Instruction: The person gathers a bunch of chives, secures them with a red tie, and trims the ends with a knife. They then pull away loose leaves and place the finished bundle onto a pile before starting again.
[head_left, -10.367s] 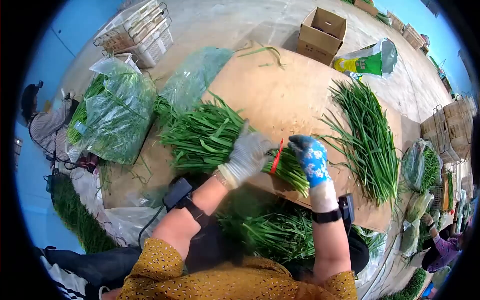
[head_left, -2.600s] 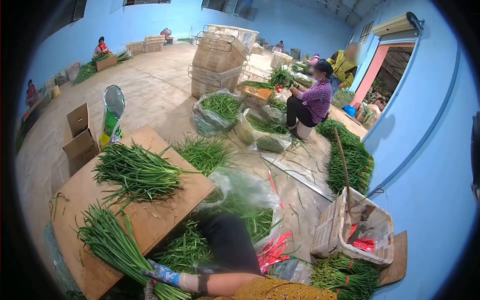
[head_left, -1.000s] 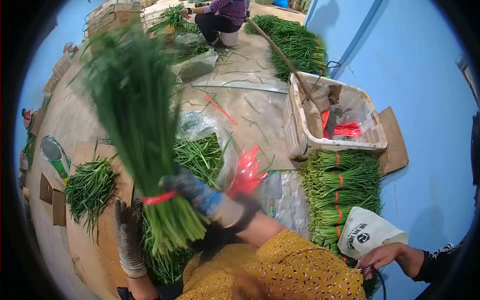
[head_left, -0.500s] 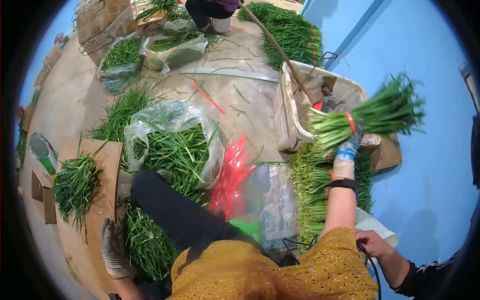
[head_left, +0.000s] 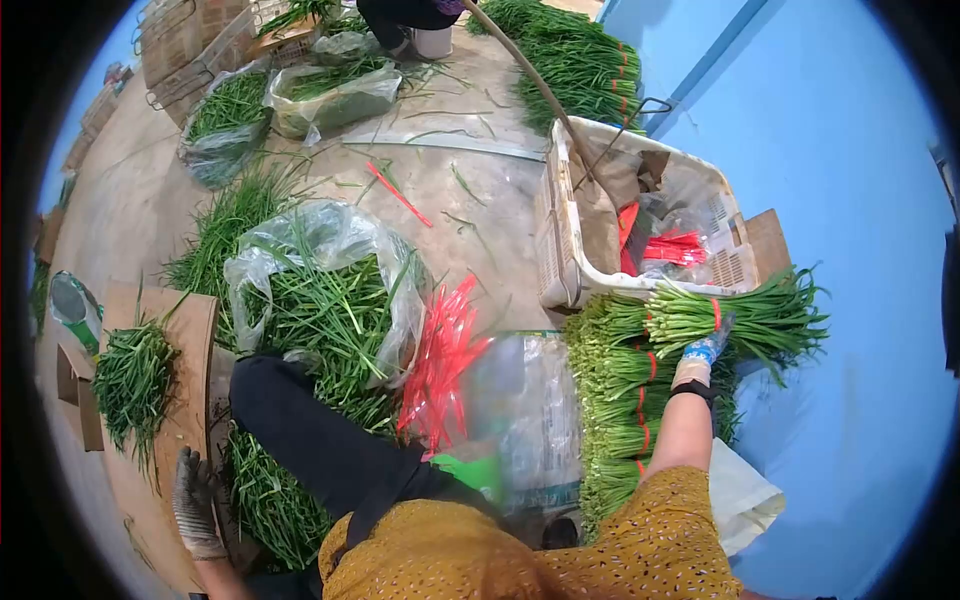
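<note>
My right hand (head_left: 708,346), in a blue and white glove, grips a bunch of garlic chives (head_left: 760,318) tied with a red band. The bunch lies across the far end of a stack of tied chive bunches (head_left: 625,400), pale stems to the left and green leaves to the right. My left hand (head_left: 195,503), in a grey striped glove, has its fingers stretched out beside the edge of a wooden board (head_left: 192,400) and holds nothing. On that board sits a small pile of chives (head_left: 137,378).
A white plastic basket (head_left: 572,230) with red strips (head_left: 675,248) inside stands beyond the stack, by a blue wall (head_left: 830,200). A plastic bag of loose chives (head_left: 340,310) and red ties (head_left: 445,360) lie near my leg. Another person (head_left: 405,20) sits at the far end.
My right hand has lowered the chive bunch from beside the basket onto the stack. The other person's hand at lower right has left view. My left hand stays by the board.
</note>
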